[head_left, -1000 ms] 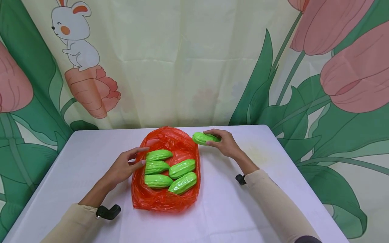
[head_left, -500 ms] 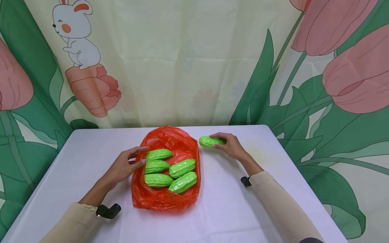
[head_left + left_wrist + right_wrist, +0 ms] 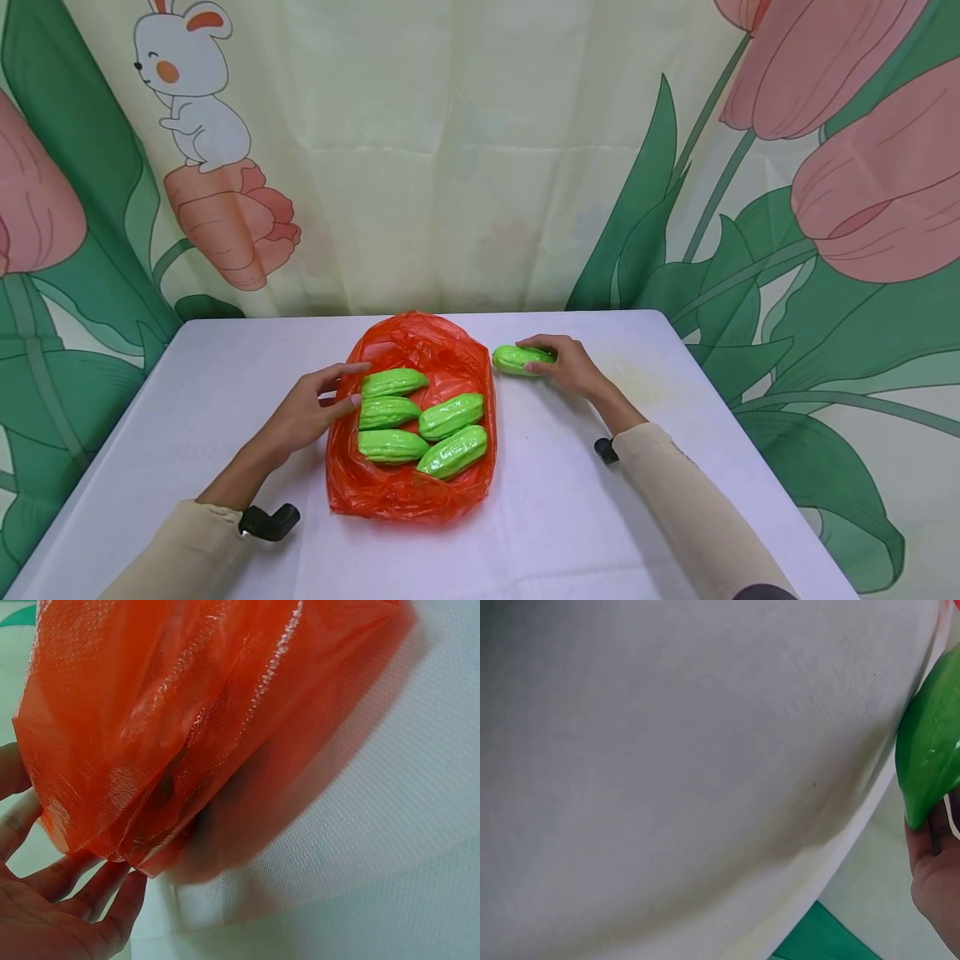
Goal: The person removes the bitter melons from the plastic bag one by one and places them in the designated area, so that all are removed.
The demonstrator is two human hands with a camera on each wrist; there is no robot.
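Note:
A red plastic bag (image 3: 408,504) lies with its mouth spread on the white table. Several shiny green bitter melons (image 3: 392,447) lie inside it, in two uneven columns. My left hand (image 3: 303,408) holds the bag's left rim; the left wrist view has its fingers (image 3: 120,911) against the outside of the red film. Just right of the bag, near its far right side, my right hand (image 3: 566,364) grips another ribbed bitter melon (image 3: 513,360) between thumb and fingers. That melon is at or just above the tabletop, its pointed end (image 3: 915,817) showing by the fingers in the right wrist view.
The white-covered table (image 3: 585,517) extends on both sides of the bag. Behind its far edge hangs a curtain (image 3: 450,208) printed with a rabbit, a carrot and tulips. A black wrist device (image 3: 268,522) sits at the left sleeve.
My right hand has moved the bitter melon rightward and down, away from the bag's far right rim to the table beside it. The left hand and the bag have stayed in place.

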